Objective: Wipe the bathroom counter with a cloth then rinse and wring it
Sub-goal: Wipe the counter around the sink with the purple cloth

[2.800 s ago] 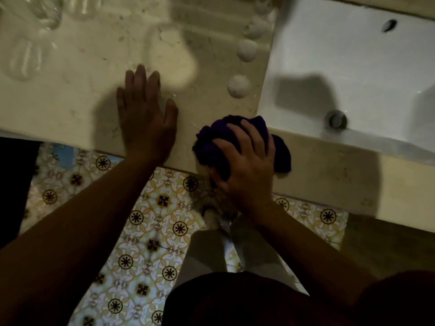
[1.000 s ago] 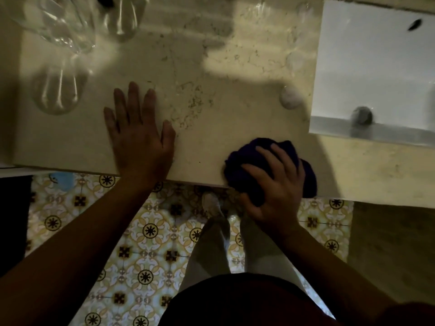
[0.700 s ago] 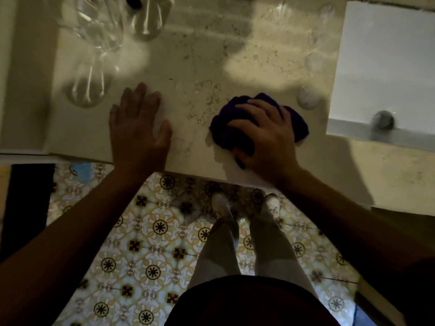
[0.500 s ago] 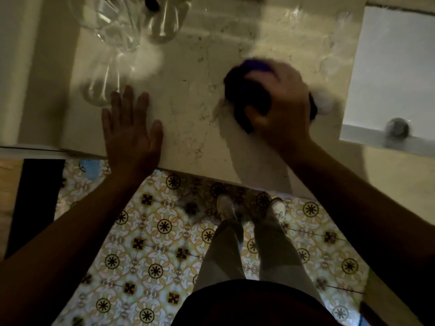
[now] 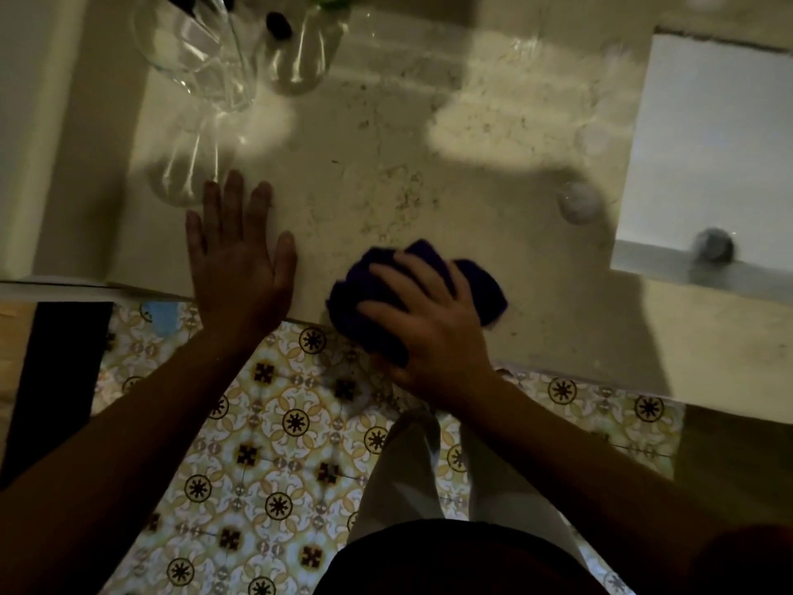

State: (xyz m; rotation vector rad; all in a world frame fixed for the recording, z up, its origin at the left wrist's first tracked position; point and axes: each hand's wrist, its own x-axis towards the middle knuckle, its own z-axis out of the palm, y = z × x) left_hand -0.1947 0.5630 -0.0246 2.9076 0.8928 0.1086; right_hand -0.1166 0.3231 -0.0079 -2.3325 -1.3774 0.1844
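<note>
A bunched dark purple cloth [image 5: 476,289] lies at the front edge of the beige marble counter [image 5: 386,165]. My right hand [image 5: 429,324] covers it from above, fingers spread and curled over the bundle, and part of the cloth hangs past the edge. My left hand [image 5: 240,259] rests flat on the counter to the left, fingers straight, holding nothing. The white sink basin [image 5: 708,143] with its metal drain [image 5: 714,244] sits at the right.
Clear glass vessels [image 5: 201,58] and a glass bottle [image 5: 300,49] stand at the counter's back left. A pale round stone [image 5: 579,201] lies near the sink's left rim. Below the edge are patterned floor tiles [image 5: 274,423] and my legs.
My right hand swept the cloth from the front edge up to the middle of the counter and has now pulled it back to the front edge. The left hand stayed flat.
</note>
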